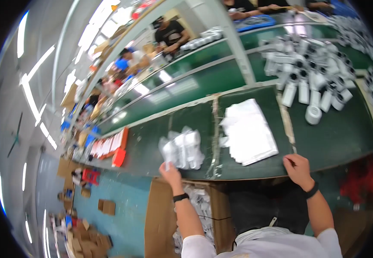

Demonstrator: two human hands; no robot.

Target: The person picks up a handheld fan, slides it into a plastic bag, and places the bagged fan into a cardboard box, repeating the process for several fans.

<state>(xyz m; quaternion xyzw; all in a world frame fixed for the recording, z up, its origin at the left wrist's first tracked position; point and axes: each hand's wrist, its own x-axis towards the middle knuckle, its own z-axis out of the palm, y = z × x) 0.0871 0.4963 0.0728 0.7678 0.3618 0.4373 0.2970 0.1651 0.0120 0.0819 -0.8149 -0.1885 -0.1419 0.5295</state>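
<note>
My left hand (170,175) is at the table's near edge, its fingers closed at the lower corner of a clear plastic bag with a white part in it. That bag belongs to a small row of bagged white parts (187,148) lying side by side. My right hand (298,167) hangs over the near edge farther right, fingers curled in, with nothing visible in them. Between the two hands lies a stack of flat white bags or sheets (250,133), nearest to my right hand. A dark band circles each wrist.
Loose white cylindrical parts with dark ends (305,88) are heaped at the back right of the green table (147,139). An orange-red tray (124,139) stands at the left. Below is an open cardboard box (158,215) holding white pieces. People work across the conveyor (169,86).
</note>
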